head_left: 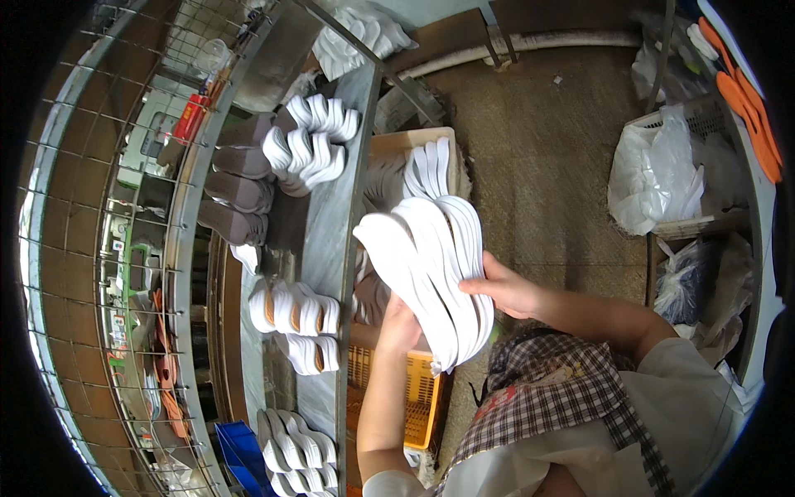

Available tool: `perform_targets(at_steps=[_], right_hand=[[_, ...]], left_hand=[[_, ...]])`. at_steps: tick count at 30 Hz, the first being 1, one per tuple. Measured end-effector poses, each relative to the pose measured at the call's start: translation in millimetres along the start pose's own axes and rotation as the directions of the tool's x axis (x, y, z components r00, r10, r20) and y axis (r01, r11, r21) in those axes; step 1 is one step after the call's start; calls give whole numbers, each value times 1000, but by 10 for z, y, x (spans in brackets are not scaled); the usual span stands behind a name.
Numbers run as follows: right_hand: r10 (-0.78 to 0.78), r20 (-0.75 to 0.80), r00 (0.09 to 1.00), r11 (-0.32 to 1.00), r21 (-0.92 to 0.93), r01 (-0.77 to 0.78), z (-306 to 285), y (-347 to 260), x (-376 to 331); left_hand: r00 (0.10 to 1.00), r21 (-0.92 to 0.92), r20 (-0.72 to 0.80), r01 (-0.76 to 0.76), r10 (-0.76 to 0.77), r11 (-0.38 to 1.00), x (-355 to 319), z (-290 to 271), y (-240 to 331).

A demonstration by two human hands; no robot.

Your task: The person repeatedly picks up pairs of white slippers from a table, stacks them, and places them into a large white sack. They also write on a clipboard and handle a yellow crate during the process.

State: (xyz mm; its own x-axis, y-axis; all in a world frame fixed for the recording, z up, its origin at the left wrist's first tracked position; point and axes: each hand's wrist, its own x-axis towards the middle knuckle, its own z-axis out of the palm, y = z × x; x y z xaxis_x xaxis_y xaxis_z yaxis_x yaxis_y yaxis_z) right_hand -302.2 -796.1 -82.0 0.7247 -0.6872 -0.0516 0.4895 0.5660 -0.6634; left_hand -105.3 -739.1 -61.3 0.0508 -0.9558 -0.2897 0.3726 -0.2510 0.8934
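Observation:
I hold a fanned stack of several white shoe insoles (431, 265) in front of my chest, over the gap beside the metal bench. My left hand (399, 325) supports the stack from underneath at its near end. My right hand (507, 290) grips the stack's right edge, thumb on the top insole. Both hands are shut on the stack. More white insoles (426, 166) stand on edge in a cardboard box (396, 142) just beyond the stack.
A grey metal bench (327, 240) to my left carries bundles of white insoles (308, 145), more bundles (296, 313) and dark shoe lasts (238, 190). A yellow crate (418, 398) sits below my hands. A wire rack (124, 248) curves along the left. A basket with white plastic bags (662, 170) stands at right.

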Motion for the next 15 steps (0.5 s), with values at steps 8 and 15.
perform_targets(at_steps=[8,15], right_hand=[[-82,122,989,936,-330,119,-57,-103,15],[-200,177,964,768,-582,266,-124,-168,84]], left_hand=[[998,186,-13,-65,69,980,-18,-72,29],[993,-177,-113,-32,12,984,-53,-35,1]])
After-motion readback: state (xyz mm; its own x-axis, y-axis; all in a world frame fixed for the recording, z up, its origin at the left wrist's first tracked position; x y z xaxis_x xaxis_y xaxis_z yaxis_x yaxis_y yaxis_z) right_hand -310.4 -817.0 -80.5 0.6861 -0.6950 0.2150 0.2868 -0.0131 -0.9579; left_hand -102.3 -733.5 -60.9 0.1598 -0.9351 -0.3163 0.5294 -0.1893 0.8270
